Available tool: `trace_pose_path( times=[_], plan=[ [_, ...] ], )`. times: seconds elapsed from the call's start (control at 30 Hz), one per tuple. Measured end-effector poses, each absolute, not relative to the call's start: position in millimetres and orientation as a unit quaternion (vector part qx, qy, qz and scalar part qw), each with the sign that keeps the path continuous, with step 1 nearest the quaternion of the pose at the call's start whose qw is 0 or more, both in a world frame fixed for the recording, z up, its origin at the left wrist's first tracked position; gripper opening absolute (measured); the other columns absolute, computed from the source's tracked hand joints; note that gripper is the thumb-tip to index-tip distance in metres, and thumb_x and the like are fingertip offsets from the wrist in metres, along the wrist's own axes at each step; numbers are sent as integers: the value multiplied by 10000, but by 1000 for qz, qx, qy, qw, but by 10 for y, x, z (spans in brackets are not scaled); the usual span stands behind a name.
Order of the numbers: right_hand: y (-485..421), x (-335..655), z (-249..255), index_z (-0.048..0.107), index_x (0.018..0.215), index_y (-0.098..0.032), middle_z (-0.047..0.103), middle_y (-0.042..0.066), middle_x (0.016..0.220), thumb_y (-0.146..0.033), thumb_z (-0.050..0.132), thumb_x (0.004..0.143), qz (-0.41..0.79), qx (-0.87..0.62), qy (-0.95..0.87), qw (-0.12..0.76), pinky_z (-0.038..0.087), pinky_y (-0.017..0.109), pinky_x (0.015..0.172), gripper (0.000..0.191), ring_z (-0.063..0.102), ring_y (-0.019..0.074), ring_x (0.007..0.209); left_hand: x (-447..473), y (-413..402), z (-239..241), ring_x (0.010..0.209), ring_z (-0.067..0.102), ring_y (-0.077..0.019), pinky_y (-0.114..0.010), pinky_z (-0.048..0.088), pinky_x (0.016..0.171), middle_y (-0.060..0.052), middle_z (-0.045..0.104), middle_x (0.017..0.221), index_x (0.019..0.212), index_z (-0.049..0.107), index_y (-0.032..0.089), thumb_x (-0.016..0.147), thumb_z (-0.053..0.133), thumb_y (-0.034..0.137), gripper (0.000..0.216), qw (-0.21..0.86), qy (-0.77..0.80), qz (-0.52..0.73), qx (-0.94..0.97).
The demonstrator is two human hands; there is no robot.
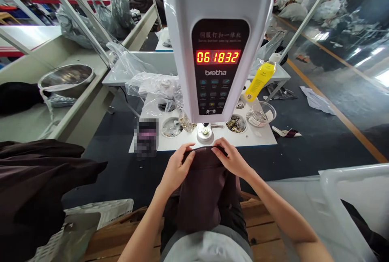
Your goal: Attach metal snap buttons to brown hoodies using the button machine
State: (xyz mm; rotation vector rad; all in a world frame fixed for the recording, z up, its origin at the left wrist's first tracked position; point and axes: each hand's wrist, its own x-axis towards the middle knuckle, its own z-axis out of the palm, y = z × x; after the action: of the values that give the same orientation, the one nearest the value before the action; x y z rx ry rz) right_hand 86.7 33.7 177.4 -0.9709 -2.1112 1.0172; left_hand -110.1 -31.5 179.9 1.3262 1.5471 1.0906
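Observation:
A dark brown garment (202,185) hangs from the front edge of the white worktop down over my lap. My left hand (180,162) pinches its upper edge on the left side, thumb on top. On the right side my right hand (229,157) grips the same edge between thumb and fingers. The edge is stretched between both hands, just in front of the round metal base (205,131) of a button sewing machine (219,6). The machine's panel shows red lit digits. Its head hides the space behind the base.
Cups sunk in the worktop (258,142) hold small metal parts (235,124). A yellow bottle (261,78) and a clear round tub (261,114) stand right. Plastic bags (152,83) lie left. Dark garments (36,189) are piled at left; a metal bowl (67,76) sits beyond.

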Motion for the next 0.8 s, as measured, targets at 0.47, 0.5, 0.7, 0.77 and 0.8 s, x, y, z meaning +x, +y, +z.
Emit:
trace_pose_path(
  times=[0.47,0.5,0.7,0.77,0.8],
  plan=[
    [684,664,1622,568,766,-206,625,5,705,-449,437,871,338,-497,-742,297,387,251,585,296,566,154,655,-916,282,1579,604,431,-132,-242,300,595,26,446,600,653,460,189,873,421,374,291,364,611,432,555],
    [707,649,1613,569,763,-204,625,5,709,-457,438,868,344,-495,-738,303,390,252,596,304,568,154,662,-923,301,1573,609,438,-131,-240,304,598,27,449,603,657,463,188,874,417,374,289,362,615,429,554],
    [877,568,1568,563,705,-177,610,8,720,-473,464,832,378,-500,-705,332,385,243,625,337,538,146,683,-970,453,1542,735,521,-145,-239,360,680,-1,562,737,744,535,178,876,402,364,264,340,637,425,546],
    [933,553,1532,532,650,-168,570,-2,655,-460,470,815,379,-516,-696,324,360,233,583,340,502,137,639,-982,514,1509,744,538,-151,-244,368,680,-8,591,749,745,549,172,864,418,353,253,338,649,424,534],
    [960,547,1509,518,631,-167,545,-8,623,-443,474,805,379,-524,-693,320,345,228,562,330,481,131,614,-987,542,1487,718,534,-148,-244,367,660,-4,590,722,720,541,171,855,429,344,246,337,655,423,528]
  ],
)
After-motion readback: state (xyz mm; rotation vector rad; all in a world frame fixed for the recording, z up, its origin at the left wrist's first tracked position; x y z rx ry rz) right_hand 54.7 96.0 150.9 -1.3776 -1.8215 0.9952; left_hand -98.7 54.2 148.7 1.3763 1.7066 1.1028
